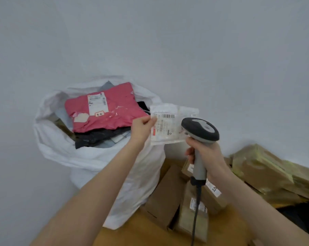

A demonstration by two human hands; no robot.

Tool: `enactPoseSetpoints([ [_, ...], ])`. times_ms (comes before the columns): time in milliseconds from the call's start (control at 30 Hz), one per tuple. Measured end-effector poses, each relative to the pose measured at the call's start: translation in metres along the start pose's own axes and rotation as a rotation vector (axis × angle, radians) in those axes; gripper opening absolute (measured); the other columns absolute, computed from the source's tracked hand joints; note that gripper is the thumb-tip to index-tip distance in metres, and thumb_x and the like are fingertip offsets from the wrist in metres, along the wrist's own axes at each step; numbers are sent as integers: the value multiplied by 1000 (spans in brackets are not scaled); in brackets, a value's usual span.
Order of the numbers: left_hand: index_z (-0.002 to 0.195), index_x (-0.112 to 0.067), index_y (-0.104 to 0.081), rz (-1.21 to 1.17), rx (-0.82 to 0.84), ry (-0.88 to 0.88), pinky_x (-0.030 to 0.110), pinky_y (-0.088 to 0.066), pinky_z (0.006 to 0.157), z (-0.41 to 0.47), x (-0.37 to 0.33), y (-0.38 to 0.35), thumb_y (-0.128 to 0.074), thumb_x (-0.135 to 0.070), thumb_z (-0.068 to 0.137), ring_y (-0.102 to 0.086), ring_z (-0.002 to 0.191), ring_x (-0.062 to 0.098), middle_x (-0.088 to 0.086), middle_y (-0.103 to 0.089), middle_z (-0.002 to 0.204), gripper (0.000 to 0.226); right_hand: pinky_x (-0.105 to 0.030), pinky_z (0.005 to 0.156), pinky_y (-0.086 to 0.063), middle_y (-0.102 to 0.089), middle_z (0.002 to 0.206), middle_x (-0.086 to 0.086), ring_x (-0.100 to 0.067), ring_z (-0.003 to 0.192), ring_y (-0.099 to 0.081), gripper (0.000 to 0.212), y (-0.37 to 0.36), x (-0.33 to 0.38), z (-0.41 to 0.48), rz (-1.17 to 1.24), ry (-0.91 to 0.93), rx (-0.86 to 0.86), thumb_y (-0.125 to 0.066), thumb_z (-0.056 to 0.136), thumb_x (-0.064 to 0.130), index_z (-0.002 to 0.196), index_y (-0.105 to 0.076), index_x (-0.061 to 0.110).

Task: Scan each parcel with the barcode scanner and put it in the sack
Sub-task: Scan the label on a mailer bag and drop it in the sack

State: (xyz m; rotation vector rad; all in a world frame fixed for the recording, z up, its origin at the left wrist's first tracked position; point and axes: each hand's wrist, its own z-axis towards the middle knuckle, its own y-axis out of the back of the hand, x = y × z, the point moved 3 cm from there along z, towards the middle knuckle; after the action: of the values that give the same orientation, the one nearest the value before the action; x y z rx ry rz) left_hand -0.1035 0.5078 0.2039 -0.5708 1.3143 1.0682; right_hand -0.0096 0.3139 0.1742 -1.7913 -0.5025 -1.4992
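Step in hand, by judgement, is the scan itself. Left hand (141,128) pinches a small clear parcel (169,128) by its left edge between thumb and curled fingers, holding it in the air with its printed label (165,121) facing the viewer. Right hand (206,153) is wrapped fully round the handle of the barcode scanner (200,131). The scanner's head sits just beside the parcel's lower right corner, nose angled towards it; whether the beam meets the barcode cannot be told. White sack (61,148) stands open to the left of and beyond the parcel, with a pink mailer (105,110) uppermost among the items inside. Left hand is the nearer to the sack mouth, so the drop should need only a short carry leftward and away. Cardboard boxes (166,194) lie below the scanner.
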Motion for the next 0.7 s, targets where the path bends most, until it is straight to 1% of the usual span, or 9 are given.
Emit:
enactPoseSetpoints([
  [167, 101, -4, -72, 179, -326, -118, 35, -55, 82, 50, -34, 131, -61, -15, 93, -69, 89, 22, 7, -72, 96, 18, -26, 45, -47, -66, 57, -8, -14, 43, -55, 10, -70, 9, 49, 67, -11, 22, -73, 84, 13, 84, -67, 5],
  [300, 69, -5, -63, 672, -294, -13, 30, -41, 65, 54, 5, 190, -64, -20, 90, -57, 69, 22, 11, -66, 72, 26, -28, 55, -55, -70, 60, -5, -14, 50, -62, 15, -101, -16, 78, 33, -79, -27, -75, 83, 19, 82, -66, 7],
  [367, 88, -7, -63, 820, -263, 116, 32, -42, 69, 48, 26, 202, -70, -24, 85, -60, 81, 24, 12, -69, 94, 19, -29, 61, -56, -70, 62, -4, -15, 57, -64, 15, -107, -33, 85, 1, -97, -66, -75, 82, 20, 79, -65, 9],
  [433, 124, -10, -51, 979, -332, 90, 38, -46, 77, 45, 31, 205, -78, -29, 77, -57, 107, 29, 10, -59, 119, 58, -29, 61, -56, -68, 71, -4, -16, 65, -63, 16, -109, -48, 88, -14, -99, -117, -76, 82, 21, 78, -63, 15],
  [467, 136, -14, -42, 1084, -350, -32, 43, -47, 83, 46, 26, 199, -81, -30, 73, -51, 117, 31, 11, -51, 129, 76, -30, 62, -57, -65, 77, -3, -16, 70, -62, 18, -109, -54, 89, -26, -95, -152, -77, 80, 22, 78, -59, 20],
  [500, 142, -20, -38, 1170, -324, -196, 45, -46, 88, 45, 21, 188, -82, -30, 72, -45, 124, 32, 11, -45, 136, 83, -35, 68, -58, -62, 81, -1, -17, 74, -60, 23, -109, -59, 90, -55, -91, -187, -79, 79, 22, 78, -55, 24],
  [567, 141, -32, -45, 1278, -87, -437, 48, -38, 101, 47, 14, 159, -75, -31, 79, -34, 135, 31, 6, -38, 146, 68, -48, 87, -55, -62, 88, -1, -26, 87, -61, 29, -111, -68, 93, -109, -106, -237, -82, 75, 25, 86, -55, 21],
  [633, 133, -38, -54, 1347, 227, -373, 53, -17, 114, 50, 26, 138, -57, -40, 93, -17, 145, 27, -2, -28, 155, 40, -51, 95, -51, -65, 105, -9, -33, 102, -62, 46, -117, -76, 93, -99, -172, -253, -84, 73, 26, 109, -59, 12],
  [700, 134, -38, -54, 1296, 395, -133, 59, -8, 115, 53, 44, 135, -37, -47, 101, -5, 148, 21, -6, -17, 160, 38, -49, 98, -49, -64, 115, -14, -33, 106, -61, 58, -126, -82, 93, -29, -226, -258, -84, 73, 19, 122, -56, 6],
])
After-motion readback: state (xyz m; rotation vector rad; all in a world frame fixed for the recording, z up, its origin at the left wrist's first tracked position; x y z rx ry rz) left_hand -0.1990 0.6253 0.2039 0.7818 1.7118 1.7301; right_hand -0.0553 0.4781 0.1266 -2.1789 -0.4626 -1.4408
